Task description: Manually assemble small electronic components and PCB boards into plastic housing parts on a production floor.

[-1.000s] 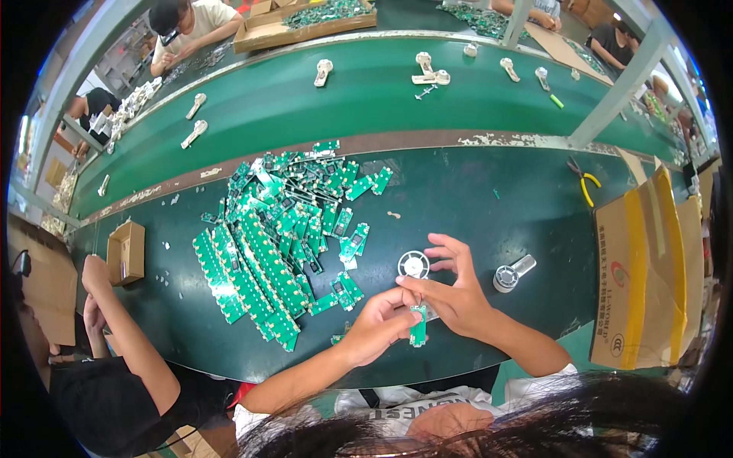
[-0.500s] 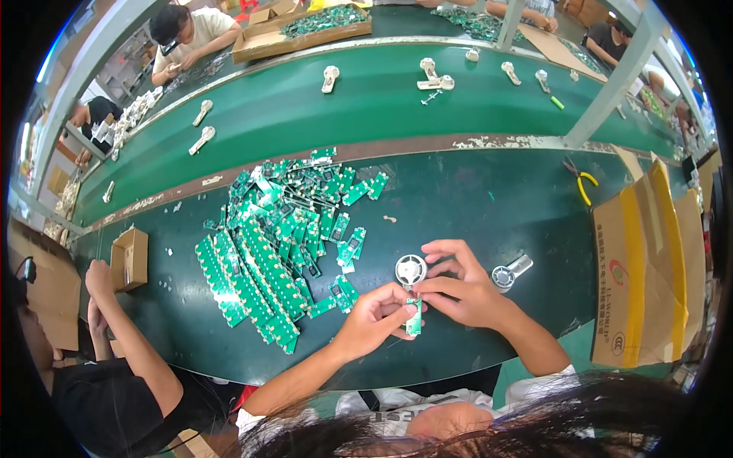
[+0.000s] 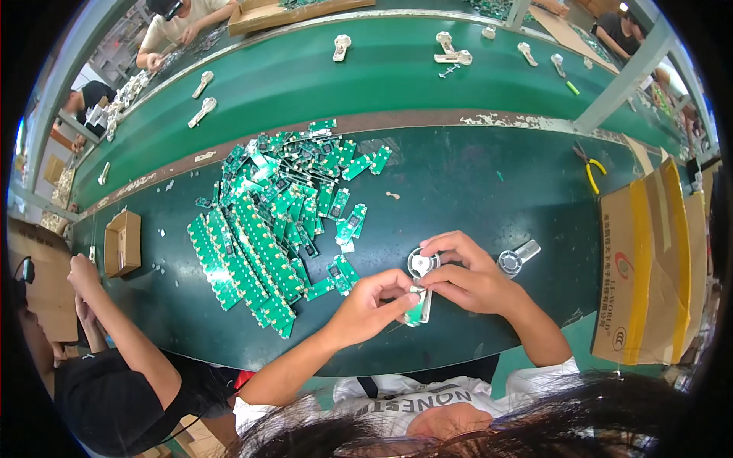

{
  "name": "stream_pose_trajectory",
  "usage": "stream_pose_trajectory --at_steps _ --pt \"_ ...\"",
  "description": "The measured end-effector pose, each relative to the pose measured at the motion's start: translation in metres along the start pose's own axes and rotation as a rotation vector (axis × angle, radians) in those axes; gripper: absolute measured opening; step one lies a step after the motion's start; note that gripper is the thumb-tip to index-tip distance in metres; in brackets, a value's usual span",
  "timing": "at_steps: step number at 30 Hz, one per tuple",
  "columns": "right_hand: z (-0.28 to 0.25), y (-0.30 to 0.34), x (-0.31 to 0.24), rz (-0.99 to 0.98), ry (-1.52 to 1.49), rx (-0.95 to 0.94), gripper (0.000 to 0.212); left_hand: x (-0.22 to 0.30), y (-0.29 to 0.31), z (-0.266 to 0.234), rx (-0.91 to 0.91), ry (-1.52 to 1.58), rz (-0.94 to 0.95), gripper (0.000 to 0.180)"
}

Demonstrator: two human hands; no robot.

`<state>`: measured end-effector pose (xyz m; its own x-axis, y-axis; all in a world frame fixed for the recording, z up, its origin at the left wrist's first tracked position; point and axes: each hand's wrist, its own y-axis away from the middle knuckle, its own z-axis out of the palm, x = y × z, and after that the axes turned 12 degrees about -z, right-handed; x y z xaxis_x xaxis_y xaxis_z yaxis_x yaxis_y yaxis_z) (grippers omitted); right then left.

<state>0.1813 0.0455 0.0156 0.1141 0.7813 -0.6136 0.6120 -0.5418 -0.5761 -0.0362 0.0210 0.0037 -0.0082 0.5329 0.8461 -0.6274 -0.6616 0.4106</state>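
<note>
My left hand (image 3: 376,309) is closed, thumb and fingertips pinching a small green circuit board (image 3: 415,311). The board lies along the handle of a white fan housing (image 3: 421,264), whose round head points away from me. My right hand (image 3: 475,281) grips the housing, with its index finger by the rim of the round head and its thumb and other fingertips near where head and handle meet. The fingertips hide the join between board and housing. Just right of my right hand, a second white fan housing (image 3: 511,262) lies on the dark green table.
A heap of green circuit boards (image 3: 286,221) lies left of my hands. Yellow-handled pliers (image 3: 592,174) and a cardboard box (image 3: 645,267) are at the right. Beyond runs a green conveyor belt (image 3: 282,76) with scattered white parts. A co-worker's arm (image 3: 126,320) is near a small carton (image 3: 123,244).
The housing's pale handle edge now shows beside the circuit board, which has tilted. My right index finger has come down onto the round head. The whole view has shifted slightly.
</note>
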Motion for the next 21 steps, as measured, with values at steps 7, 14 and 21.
stream_pose_trajectory --at_steps 7,14,21 --pt "0.011 -0.003 -0.004 -0.154 0.270 0.191 0.025 0.002 -0.002 0.008 0.127 0.143 0.056 0.012" --pt "0.011 -0.003 -0.003 -0.140 0.188 0.183 0.024 0.007 -0.001 0.000 0.094 0.048 -0.043 0.011" --pt "0.007 -0.005 -0.005 -0.045 -0.117 0.199 0.023 -0.003 -0.005 0.000 0.068 0.146 0.073 0.014"
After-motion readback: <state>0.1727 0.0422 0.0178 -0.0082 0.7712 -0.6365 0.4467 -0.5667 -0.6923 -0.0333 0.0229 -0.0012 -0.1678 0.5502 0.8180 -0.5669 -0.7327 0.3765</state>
